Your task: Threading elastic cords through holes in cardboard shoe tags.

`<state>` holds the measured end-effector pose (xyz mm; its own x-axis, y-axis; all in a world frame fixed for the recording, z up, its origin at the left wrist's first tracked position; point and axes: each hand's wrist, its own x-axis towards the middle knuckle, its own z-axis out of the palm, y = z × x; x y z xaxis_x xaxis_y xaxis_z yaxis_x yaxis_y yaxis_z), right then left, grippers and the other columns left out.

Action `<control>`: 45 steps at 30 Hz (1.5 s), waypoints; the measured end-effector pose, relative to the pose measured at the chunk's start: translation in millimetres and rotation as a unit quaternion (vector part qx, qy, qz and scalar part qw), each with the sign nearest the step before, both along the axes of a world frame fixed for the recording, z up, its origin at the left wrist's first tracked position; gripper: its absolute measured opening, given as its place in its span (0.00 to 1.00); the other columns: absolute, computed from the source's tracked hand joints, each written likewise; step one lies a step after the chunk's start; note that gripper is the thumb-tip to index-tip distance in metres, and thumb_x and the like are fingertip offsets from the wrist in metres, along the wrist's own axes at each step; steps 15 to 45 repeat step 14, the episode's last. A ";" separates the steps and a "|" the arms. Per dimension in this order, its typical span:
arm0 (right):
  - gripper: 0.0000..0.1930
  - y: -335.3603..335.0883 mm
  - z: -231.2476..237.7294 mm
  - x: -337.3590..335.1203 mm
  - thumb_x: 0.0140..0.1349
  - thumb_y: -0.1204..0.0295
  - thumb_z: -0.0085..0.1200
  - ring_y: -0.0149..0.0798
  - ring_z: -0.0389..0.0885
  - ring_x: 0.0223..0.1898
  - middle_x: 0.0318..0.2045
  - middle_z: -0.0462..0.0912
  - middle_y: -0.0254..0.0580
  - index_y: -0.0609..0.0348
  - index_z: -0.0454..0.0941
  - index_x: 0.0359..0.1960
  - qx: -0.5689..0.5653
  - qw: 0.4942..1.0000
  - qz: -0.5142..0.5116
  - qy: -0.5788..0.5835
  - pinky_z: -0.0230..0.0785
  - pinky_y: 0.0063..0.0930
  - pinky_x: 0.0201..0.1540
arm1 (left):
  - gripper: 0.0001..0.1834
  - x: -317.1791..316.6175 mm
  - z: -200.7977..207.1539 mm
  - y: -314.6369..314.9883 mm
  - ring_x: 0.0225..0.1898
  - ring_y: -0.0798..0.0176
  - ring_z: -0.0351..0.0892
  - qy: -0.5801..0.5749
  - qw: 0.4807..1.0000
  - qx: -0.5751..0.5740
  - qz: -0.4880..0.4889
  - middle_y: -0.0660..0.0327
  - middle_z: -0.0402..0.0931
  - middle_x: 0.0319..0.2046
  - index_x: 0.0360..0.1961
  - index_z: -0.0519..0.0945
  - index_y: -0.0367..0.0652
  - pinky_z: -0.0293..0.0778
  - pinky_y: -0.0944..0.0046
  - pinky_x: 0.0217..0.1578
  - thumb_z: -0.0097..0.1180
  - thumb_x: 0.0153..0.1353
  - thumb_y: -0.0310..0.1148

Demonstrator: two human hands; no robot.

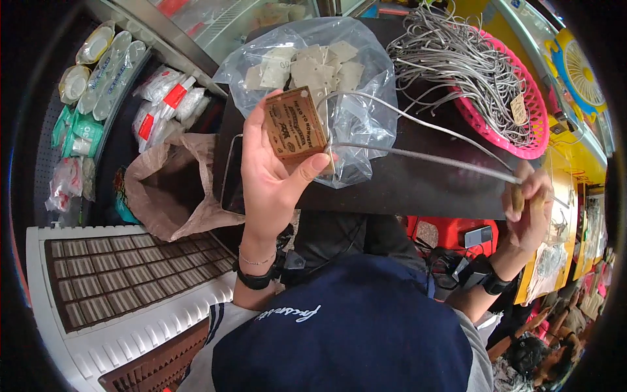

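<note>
My left hand (277, 157) grips a small stack of brown printed cardboard tags (296, 124), thumb across the lower corner. A grey cord (424, 155) runs from the tags to the right, one strand arched and one nearly straight. At that far end my right hand (526, 202) is closed on the cord, its fingers slightly blurred by motion. Behind the tags lies an open clear plastic bag (375, 130) holding many loose beige tags (320, 68), partly hidden by my left hand.
A pink plastic basket (539, 124) heaped with grey cords (457, 72) stands at the table's right. The dark table (424, 189) is in front of me. Left are an open brown sack (202, 163) and a white slatted unit (98, 274). Other people (535, 353) sit at lower right.
</note>
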<state>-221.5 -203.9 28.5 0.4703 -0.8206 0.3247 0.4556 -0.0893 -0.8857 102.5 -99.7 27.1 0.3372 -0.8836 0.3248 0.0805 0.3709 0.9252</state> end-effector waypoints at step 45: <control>0.21 31.6 22.7 84.3 0.70 0.63 0.42 0.21 0.68 0.27 0.31 0.75 0.34 0.57 0.63 0.61 -0.077 0.944 -0.088 0.309 0.55 0.12 0.27 | 0.41 -33.9 -4.7 -2.1 0.55 0.61 0.69 -0.061 0.995 0.048 -0.061 0.55 0.61 0.56 0.64 0.50 0.38 0.76 0.64 0.48 0.60 0.55 0.18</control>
